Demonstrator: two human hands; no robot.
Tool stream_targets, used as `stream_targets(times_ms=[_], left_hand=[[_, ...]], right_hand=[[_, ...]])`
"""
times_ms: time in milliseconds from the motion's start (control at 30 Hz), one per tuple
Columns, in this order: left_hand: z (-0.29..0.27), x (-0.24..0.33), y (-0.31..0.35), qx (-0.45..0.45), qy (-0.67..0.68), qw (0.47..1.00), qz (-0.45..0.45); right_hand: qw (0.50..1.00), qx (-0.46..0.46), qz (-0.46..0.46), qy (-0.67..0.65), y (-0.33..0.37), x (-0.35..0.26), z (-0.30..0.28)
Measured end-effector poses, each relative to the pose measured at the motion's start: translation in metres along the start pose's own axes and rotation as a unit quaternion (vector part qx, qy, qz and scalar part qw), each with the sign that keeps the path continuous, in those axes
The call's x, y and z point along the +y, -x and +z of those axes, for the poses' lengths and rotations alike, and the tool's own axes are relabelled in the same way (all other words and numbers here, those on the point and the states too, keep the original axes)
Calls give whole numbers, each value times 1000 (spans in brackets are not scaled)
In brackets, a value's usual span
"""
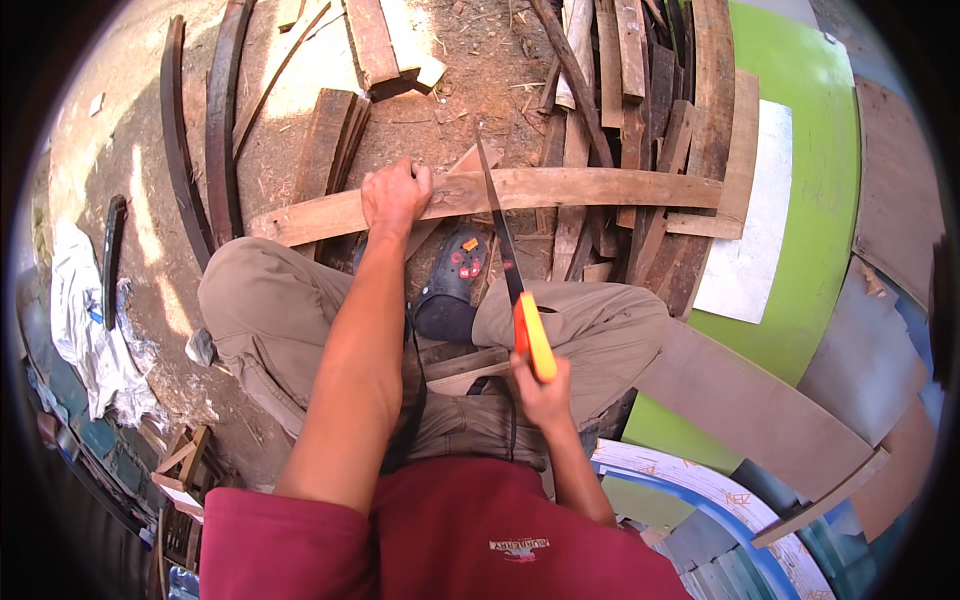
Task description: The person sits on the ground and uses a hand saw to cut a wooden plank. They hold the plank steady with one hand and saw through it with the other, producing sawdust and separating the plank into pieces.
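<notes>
Just beyond the person's knees, a long plank is lying crosswise, its long axis running from left to right, with the left end sitting a little nearer to the body than the right one. Its right end is reaching over a pile of loose boards, while its left end is pointing past the left knee. The left hand is pressing on the plank left of its middle, and the fingers of this hand are curling over it, clamped on the wood. The right hand is holding a handsaw low in front of the body, with its fingers closed around the yellow and orange handle. The saw's long axis is running away from the person and leaning slightly to the left, so the tip is pointing forward, and the dark blade is crossing the plank steeply; whether the teeth are sitting inside the wood, I cannot tell. Below the plank, a grey clog is showing between the legs, and toward the right a bright green sheet is lying.
</notes>
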State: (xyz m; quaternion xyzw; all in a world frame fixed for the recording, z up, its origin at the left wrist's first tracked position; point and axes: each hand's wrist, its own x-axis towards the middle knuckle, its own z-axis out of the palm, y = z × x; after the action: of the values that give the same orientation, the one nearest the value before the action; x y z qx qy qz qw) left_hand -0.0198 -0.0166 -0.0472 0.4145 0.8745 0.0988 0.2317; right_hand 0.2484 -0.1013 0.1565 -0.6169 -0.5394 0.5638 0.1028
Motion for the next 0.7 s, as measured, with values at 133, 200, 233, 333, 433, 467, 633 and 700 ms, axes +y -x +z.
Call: stream_targets(times_ms=[133,200,233,333,433,467,633,700], left_hand=[[3,-2,4,19,-23,1000,6],[5,-4,7,33,-11,999,21],[6,-6,7,45,-6,999,26],[10,-4,10,43,2,999,32],[11,-4,3,41,5,999,33],[9,-5,1,40,3,999,24],[1,5,4,-13,-17,1000,2],[-2,3,-3,-18,-12,1000,-7]], right_hand=[[996,-32,15,80,93,-23,-41],[999,-6,22,36,74,-29,-32],[1000,4,21,13,54,-29,-26],[990,-1,71,-121,-56,10,9],[975,-35,56,-214,-147,11,32],[978,-48,32,-202,-153,16,32],[997,34,-31,-57,-126,20,50],[997,36,-57,-44,-78,26,34]])
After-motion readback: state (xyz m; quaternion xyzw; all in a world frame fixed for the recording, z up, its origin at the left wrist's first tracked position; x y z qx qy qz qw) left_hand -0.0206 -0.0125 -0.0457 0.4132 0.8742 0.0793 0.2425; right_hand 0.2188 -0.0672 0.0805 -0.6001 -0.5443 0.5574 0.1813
